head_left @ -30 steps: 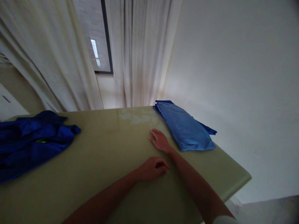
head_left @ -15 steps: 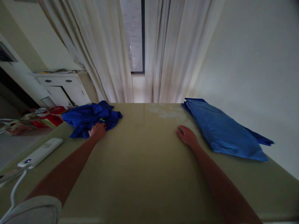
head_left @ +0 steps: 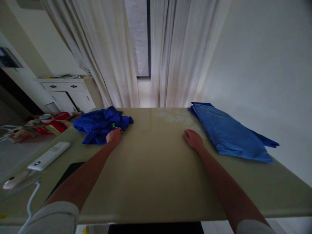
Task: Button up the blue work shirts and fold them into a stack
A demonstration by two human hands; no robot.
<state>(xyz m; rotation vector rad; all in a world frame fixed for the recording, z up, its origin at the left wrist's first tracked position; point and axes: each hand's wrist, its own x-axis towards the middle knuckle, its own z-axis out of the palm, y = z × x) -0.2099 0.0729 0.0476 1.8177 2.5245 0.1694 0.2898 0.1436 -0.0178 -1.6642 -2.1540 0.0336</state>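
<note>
A crumpled dark-blue cloth [head_left: 96, 122] with a small green mark lies at the far left of the table. At its near right edge is my left hand [head_left: 114, 136], its fingers curled onto the fabric; the fingertips are partly hidden. My right hand [head_left: 193, 139] rests on the tabletop, thumb apart from the fingers and nothing held. Just right of it lies a flat, folded blue fabric piece [head_left: 231, 133], lighter on top, with darker blue showing beneath.
On the left of the table [head_left: 151, 182] are a white power strip [head_left: 50, 156], a white plug-like piece [head_left: 16, 180] and a cable [head_left: 29, 203]. A black flat object [head_left: 69, 174] is partly under my left forearm. Beyond stand a white cabinet [head_left: 64, 94] and curtains [head_left: 109, 58].
My left hand has shifted right along the cloth's near edge, and the cloth appears slightly farther right. The view has moved back, showing the table's front edge. My right hand stays nearly in place.
</note>
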